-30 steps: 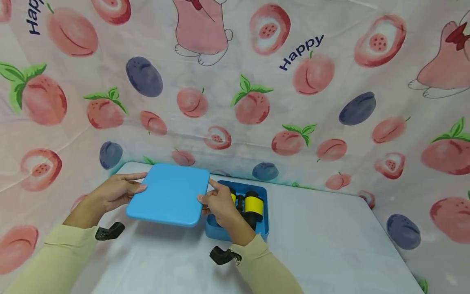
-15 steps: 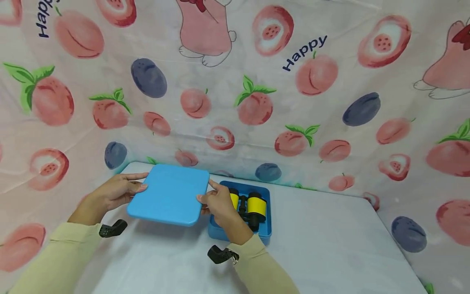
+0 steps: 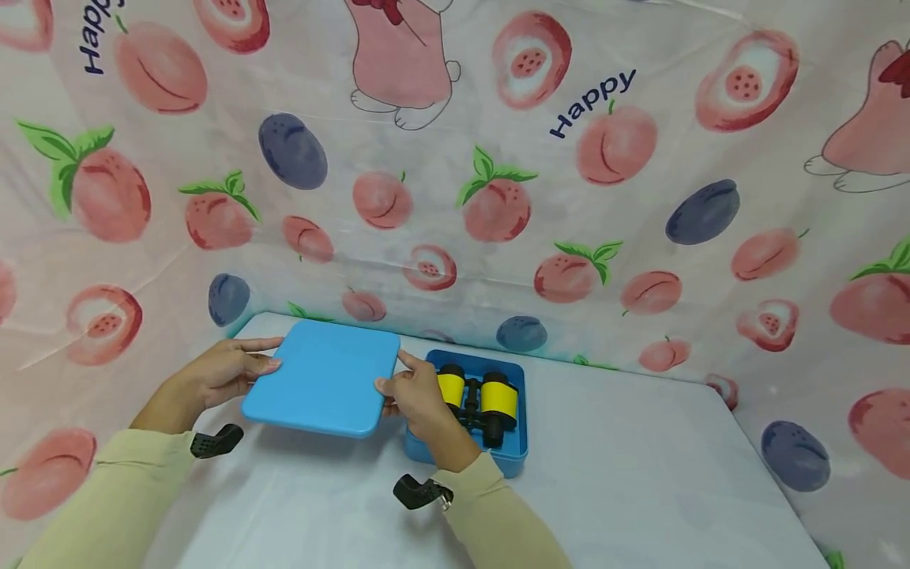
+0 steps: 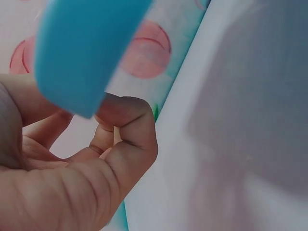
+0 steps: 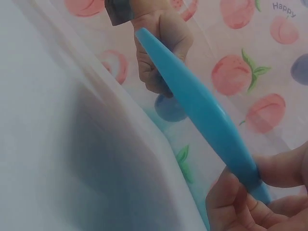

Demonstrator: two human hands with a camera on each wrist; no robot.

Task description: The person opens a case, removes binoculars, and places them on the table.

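A flat, square light-blue lid with rounded corners is held above the table, slightly tilted. My left hand pinches its left edge, thumb on top and fingers beneath. At the right edge, my right hand grips it between thumb and fingers. Just right of the lid stands an open blue box, partly hidden by the right hand and wrist. Inside it lie black-and-yellow binoculars. In the left wrist view, the curled forefinger supports the lid from below. The right wrist view shows the lid edge-on, between both hands.
A white-covered table extends to the right of the box. Behind it hangs a fruit-printed cloth, which also covers the sides. Black camera mounts sit at both wrists.
The lid, held by both hands, has shifted slightly left relative to the box, so more of the binoculars shows. The whole head view has drifted a little. Both grips look the same.
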